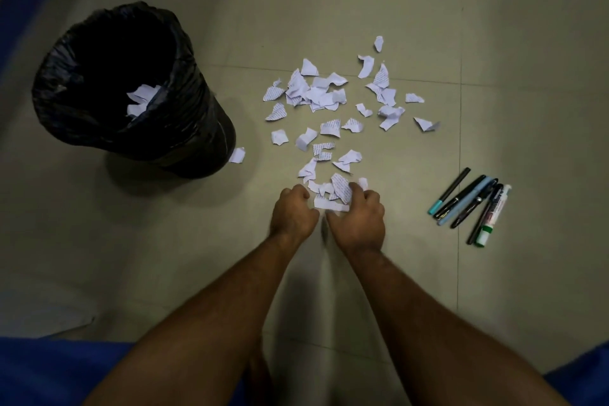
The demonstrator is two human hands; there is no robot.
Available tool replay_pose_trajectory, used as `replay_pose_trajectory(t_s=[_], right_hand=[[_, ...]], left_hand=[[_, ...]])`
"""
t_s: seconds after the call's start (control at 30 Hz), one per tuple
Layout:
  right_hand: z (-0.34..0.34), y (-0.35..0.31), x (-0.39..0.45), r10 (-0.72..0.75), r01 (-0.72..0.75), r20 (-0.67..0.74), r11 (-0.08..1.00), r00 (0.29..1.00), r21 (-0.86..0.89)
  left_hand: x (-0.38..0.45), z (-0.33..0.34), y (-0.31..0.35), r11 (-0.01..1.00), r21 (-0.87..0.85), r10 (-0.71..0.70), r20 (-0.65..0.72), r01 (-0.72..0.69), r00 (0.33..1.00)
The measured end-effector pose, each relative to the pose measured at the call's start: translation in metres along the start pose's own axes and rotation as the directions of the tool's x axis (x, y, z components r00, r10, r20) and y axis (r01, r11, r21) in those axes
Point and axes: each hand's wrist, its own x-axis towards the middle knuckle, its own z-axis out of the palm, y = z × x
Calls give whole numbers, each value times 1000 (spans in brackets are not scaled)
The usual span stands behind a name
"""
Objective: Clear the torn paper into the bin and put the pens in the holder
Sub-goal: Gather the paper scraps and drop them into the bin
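— Grey tiled floor (428,26): where's the torn white printed paper (324,99)?

— Between my left hand (293,212) and right hand (359,217), both clutching scraps. I'd scoop inward, then carry left to the black-lined bin (184,128).

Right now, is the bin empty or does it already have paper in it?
Not empty: white torn pieces lie inside the black-lined bin.

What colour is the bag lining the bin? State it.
Black. The bag lining the bin shows best in the head view, glossy and crinkled.
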Motion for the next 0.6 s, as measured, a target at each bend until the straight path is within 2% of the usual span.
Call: replay_pose_trajectory(t_s=[0.03,0.1,0.2,0.27,0.37,0.47,0.53,0.6], right_hand=[[3,-1,3,-6,7,67,1000,998,-22],[10,-5,13,-53,52,98,999,994,7],[12,-16,38,-106,101,59,992,993,77],[11,-20,53,-169,169,-22,986,985,-3],[16,-18,61,-260,232,-154,956,953,-178],[23,-9,63,-285,240,-169,940,944,-242],[28,-1,65,-295,247,-193,939,936,-240],[33,3,65,-296,245,-213,941,931,-236]], left_hand=[[2,2,0,1000,-7,-19,12,19,1000],[11,4,6,995,-97,-4,26,6,1000],[26,0,20,972,-216,96,-2,-94,995],[33,-4,18,969,-216,105,-59,-116,993],[40,-9,2,994,-9,104,-208,-108,973],[54,-12,-17,973,229,50,-358,36,932],[68,-11,-25,955,269,-3,-424,129,905],[80,-9,-30,951,254,-53,-432,177,900]])
